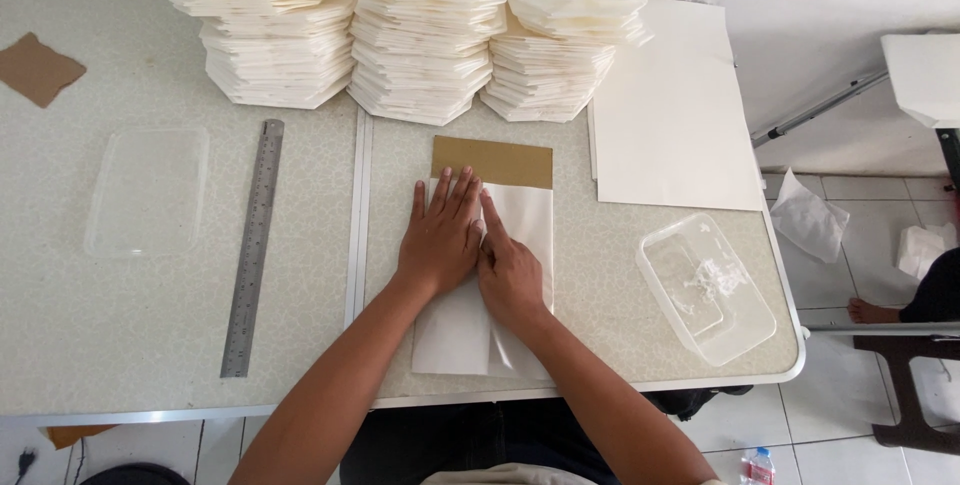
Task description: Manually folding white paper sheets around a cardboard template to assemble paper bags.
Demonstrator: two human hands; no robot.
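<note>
Head view, left hand: the left hand (438,242) is lying flat on the white paper sheet (520,235), fingers extended and slightly fanned, pointing to 12 o'clock; it is pinning, not gripping.
Head view, right hand: the right hand (510,275) is sitting just beside it at 4 o'clock, index finger stretched out and pressing along a fold line, other fingers curled together (nothing pinched).
Work piece: the sheet is lying at table centre over a brown cardboard template (492,159), whose top edge is showing at 12 o'clock of the hands.
Surroundings: stacks of folded white paper (420,35) are standing at 12 o'clock; a steel ruler (252,250) and a clear lid (147,190) at 9 o'clock; a clear plastic container (708,285) at 3 o'clock; large white sheets (670,115) at 2 o'clock.
Technique, judged: the flat hand should be holding the sheet against the template while the finger is running firmly along the crease, so the fold is staying square.
</note>
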